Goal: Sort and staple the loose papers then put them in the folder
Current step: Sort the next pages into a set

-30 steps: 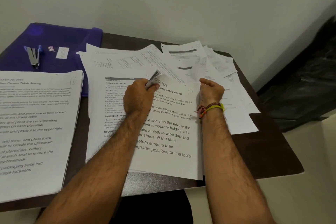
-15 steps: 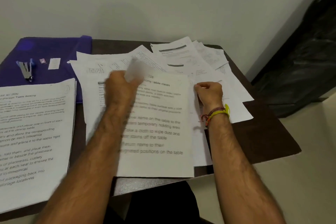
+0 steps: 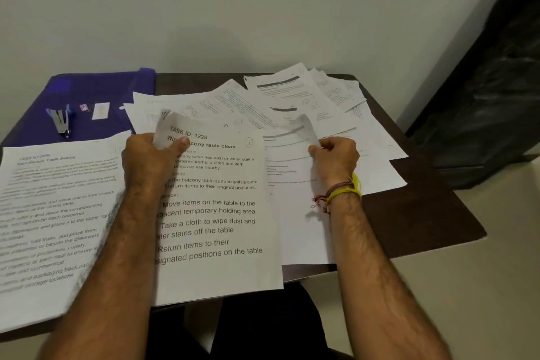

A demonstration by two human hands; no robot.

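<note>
We have the "TASK ID: 1228" sheet (image 3: 216, 213) at the counter's (image 3: 409, 213) six o'clock edge, its top-left corner curled up and pinched by our left hand (image 3: 149, 158). Our right hand (image 3: 336, 155), at three o'clock of it, pinches the lifted corner of a neighbouring sheet (image 3: 306, 131). The stapler (image 3: 60, 121) rests on the purple folder (image 3: 96, 90) at ten o'clock. Pulling both corners together could crease pages or mix sets.
</note>
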